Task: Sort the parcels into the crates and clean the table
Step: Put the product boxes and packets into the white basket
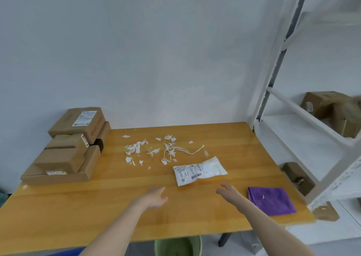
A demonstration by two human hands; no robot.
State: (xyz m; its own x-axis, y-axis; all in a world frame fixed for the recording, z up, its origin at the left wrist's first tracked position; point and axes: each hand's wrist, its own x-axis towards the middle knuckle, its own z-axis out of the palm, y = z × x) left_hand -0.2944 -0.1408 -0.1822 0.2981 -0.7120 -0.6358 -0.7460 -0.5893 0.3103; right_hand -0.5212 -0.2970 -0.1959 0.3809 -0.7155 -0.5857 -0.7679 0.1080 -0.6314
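Note:
A white plastic mailer parcel (pixel 199 170) with a barcode label lies flat near the middle of the wooden table (pixel 97 212). My left hand (pixel 155 196) hovers over the table just left of and below it, fingers relaxed, holding nothing. My right hand (pixel 227 191) reaches in from the right, just below the mailer, fingers spread and empty. Several brown cardboard parcels (pixel 68 148) are stacked at the table's left end. Torn white paper scraps and string (pixel 156 150) are scattered behind the mailer. A purple cloth (pixel 271 200) lies folded at the right front.
A white metal shelf rack (pixel 304 123) stands to the right with cardboard boxes (pixel 332 111) on it. A green bin (pixel 178 246) sits below the table's front edge. A blue object (pixel 66 252) shows at the bottom left.

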